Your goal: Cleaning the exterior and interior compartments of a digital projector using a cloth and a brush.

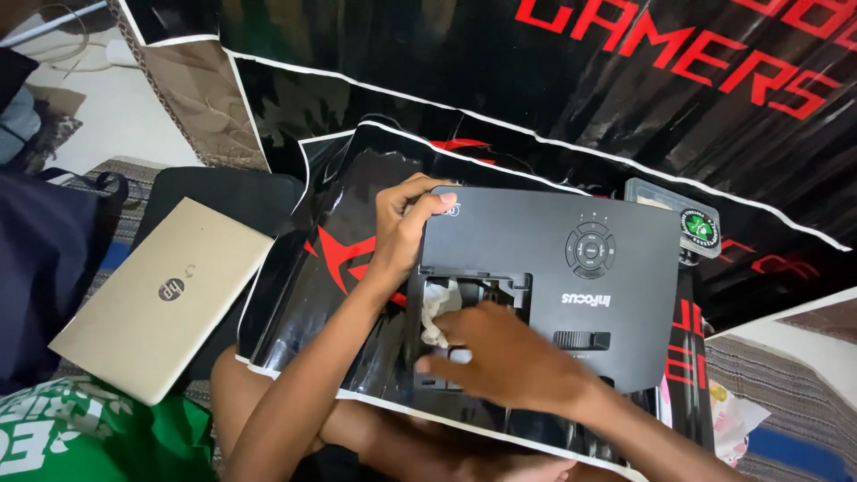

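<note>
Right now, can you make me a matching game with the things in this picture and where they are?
Things:
1. projector
2. laptop
3. white tissue
4. left hand

Places:
A. closed, lying far left
B. gripping the projector's top left corner
C. in the middle, on the black poster
D. inside the projector's open compartment, under the right hand

Pairs: 1-C, 2-A, 3-D, 4-B
</note>
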